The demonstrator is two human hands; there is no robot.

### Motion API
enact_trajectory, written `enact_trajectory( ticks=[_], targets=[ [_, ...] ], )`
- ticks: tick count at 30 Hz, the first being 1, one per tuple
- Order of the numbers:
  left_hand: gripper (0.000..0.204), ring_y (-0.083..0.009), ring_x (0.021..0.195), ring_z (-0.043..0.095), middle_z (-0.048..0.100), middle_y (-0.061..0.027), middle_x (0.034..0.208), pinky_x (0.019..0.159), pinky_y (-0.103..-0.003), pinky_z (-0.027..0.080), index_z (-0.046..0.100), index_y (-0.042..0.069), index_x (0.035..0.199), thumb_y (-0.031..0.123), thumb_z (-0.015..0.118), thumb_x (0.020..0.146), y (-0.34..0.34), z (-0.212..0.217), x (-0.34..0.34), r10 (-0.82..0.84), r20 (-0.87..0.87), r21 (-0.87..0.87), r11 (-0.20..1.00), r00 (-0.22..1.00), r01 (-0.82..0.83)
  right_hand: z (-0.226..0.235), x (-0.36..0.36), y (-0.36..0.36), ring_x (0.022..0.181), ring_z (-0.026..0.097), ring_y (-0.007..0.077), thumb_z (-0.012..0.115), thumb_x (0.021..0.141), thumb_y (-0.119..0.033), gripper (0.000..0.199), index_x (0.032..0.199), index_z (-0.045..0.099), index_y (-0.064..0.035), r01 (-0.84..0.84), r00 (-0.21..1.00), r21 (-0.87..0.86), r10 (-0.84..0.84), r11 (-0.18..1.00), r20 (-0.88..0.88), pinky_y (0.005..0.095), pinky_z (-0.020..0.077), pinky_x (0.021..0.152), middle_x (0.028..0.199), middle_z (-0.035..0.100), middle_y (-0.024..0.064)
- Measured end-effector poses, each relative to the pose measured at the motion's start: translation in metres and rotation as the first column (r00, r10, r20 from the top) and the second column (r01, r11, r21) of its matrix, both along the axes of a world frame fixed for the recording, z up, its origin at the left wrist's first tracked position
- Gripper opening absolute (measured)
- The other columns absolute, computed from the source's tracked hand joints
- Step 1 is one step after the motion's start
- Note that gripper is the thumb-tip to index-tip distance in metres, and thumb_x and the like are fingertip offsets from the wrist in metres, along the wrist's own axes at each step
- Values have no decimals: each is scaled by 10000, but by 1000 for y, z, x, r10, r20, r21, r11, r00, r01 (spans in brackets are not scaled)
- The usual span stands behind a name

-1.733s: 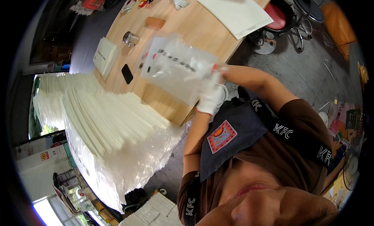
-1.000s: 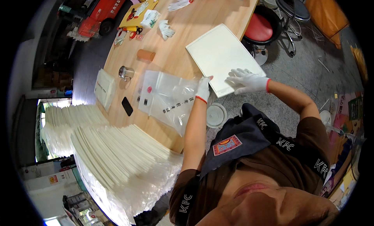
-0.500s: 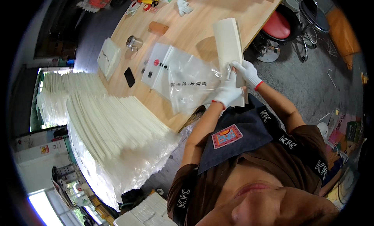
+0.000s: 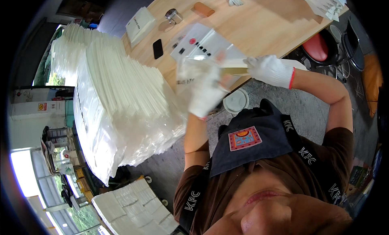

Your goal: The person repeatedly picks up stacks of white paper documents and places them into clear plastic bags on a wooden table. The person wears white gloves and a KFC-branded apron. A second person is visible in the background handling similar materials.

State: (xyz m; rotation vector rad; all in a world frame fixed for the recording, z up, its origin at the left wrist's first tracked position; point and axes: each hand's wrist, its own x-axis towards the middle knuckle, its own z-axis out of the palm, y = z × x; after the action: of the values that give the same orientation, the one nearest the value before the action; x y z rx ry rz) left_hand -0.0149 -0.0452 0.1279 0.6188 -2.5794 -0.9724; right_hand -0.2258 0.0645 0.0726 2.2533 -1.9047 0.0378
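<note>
Head view is showing work seemingly partway: bent paper [image 4: 236,71] is sticking out beyond the plastic bag [image 4: 220,42] at the surface's [image 4: 259,30] near edge, and blur is hiding whether any is inside. The right hand [image 4: 270,70] is reaching in from a bent elbow, fingers clamping the paper. The left hand [image 4: 205,91] is blurring over the bag, leaving its fingers' state impossible to tell.

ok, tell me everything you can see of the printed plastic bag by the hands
The plastic bag looks like thin, see-through, milky film with glossy highlights. It bears a round red mark, a small dark square and black print. Its far part lies on the wooden table; its near part is at the left hand, too blurred to show the grip. Whether the pale sheets in the right hand touch it is unclear.
</note>
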Motion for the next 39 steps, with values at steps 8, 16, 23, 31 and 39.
enact_trajectory(
  ticks=[8, 16, 23, 31, 39],
  targets=[
    [319, -220, 914, 623, 609, -151, 1090, 762, -327, 482, 572, 82, 1163, 119, 581, 847, 48, -155, 58, 196, -293, 16, 980, 936, -200, -45, -27, -24, 948, 615, 231, 607, 839, -288, 375, 1178, 604, -127, -166, -304, 371, -405, 914, 862, 347, 470, 851, 1052, 650, 62],
    [319, -269, 886, 605, 635, -123, 861, 792, -369, 468, 617, 82, 1004, -7, 545, 706, 42, -53, -74, -146, -215, -110, 986, 966, 124, -138, 27, -79, 954, 599, 300, 638, 767, -237, 334, 1027, 609, -29, 119, 250, -102, 69, 988, 966, 371, 473, 822, 1035, 623, 150],
    [169, -259, 776, 604, 608, -102, 789, 698, -365, 484, 580, 81, 946, 83, 591, 778, 19, -148, -26, 251, -193, 284, 940, 949, -191, -86, 60, 23, 1033, 527, 292, 677, 697, -232, 390, 1033, 565, -69, 89, 843, -268, 70, 959, 533, 399, 447, 849, 1089, 544, 135],
    [123, -289, 727, 539, 537, -98, 760, 632, -387, 440, 532, 71, 799, 87, 638, 740, 24, -205, 67, 469, -46, -353, 818, 882, -454, -126, 5, 6, 622, 643, 310, 524, 778, -158, 255, 1006, 559, -50, 463, 860, 208, -494, 861, 131, 422, 475, 477, 690, 635, 123],
    [161, -256, 596, 560, 525, -78, 655, 535, -346, 443, 483, 86, 697, 61, 640, 724, 122, -176, 132, 528, -53, 96, 847, 847, -523, -65, 51, 109, 570, 652, 263, 537, 783, -277, 200, 783, 603, -88, 258, 881, 627, -446, 735, 160, 390, 490, 455, 629, 636, 93]
  ],
)
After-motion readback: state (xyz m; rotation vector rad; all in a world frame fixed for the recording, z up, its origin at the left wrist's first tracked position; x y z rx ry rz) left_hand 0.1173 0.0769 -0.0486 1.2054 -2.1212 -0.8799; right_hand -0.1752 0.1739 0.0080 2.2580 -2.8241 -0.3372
